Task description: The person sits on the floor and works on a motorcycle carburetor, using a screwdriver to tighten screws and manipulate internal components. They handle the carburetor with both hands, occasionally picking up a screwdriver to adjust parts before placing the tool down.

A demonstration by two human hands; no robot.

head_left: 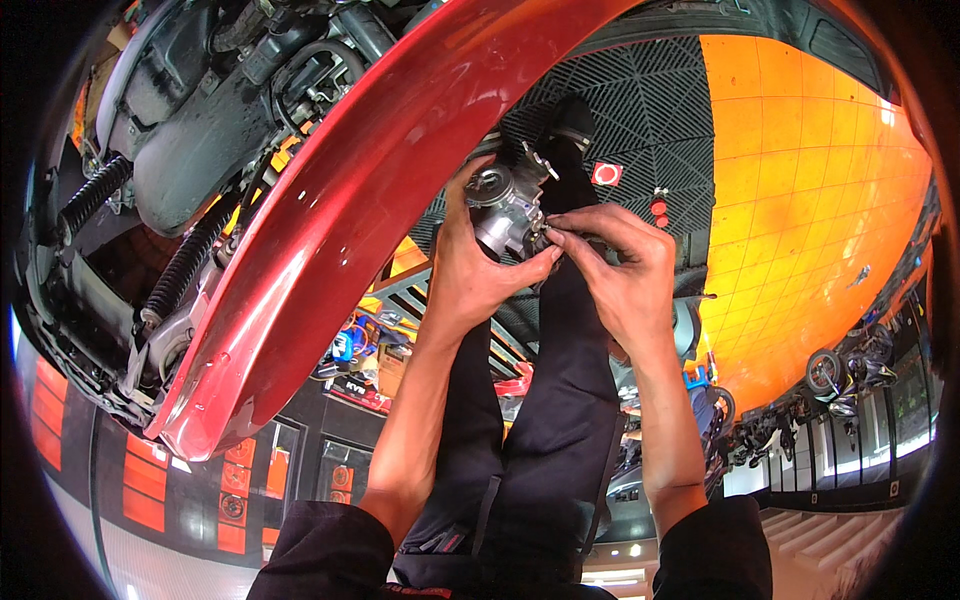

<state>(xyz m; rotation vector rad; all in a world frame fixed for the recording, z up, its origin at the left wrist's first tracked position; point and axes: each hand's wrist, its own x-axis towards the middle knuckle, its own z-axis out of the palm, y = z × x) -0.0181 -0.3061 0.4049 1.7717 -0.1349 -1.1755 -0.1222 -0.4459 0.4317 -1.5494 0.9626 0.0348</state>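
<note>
A silvery metal carburetor (508,205) is held up in front of my dark trousers, below the red body panel. My left hand (468,268) wraps round its left side and underside, with the thumb reaching in below. A round dark opening shows at its upper left, and small brackets stick out at the top right. From the right, my right hand (628,262) presses thumb and fingertips together against the carburetor's lower right side. What lies between those fingertips is too small and covered to make out.
A curved glossy red body panel (330,220) of a scooter arches close on the left. Behind it sit a black coil spring (188,258) and engine parts. The floor has black grating (650,110) and orange tiles (790,200). Motorcycles (850,375) stand far right.
</note>
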